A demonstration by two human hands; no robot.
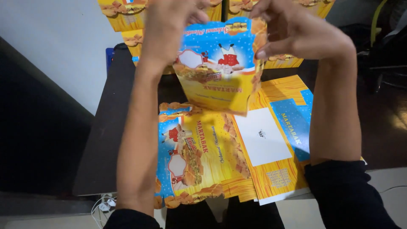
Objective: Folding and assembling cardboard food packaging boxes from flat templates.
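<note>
Both my hands hold up one printed cardboard food box (220, 68), yellow and blue with pictures of pastry, partly folded and tilted toward me. My left hand (169, 25) grips its upper left edge, my right hand (292, 32) pinches its upper right side flap. Beneath it, a stack of flat unfolded box blanks (220, 157) of the same print lies on the dark table (110, 140), between my forearms.
More folded yellow boxes (127, 17) stand at the far end of the table, behind my hands. A white wall (55, 46) is at the left. White cables (104, 205) lie on the floor at the lower left. Dark objects sit at the right.
</note>
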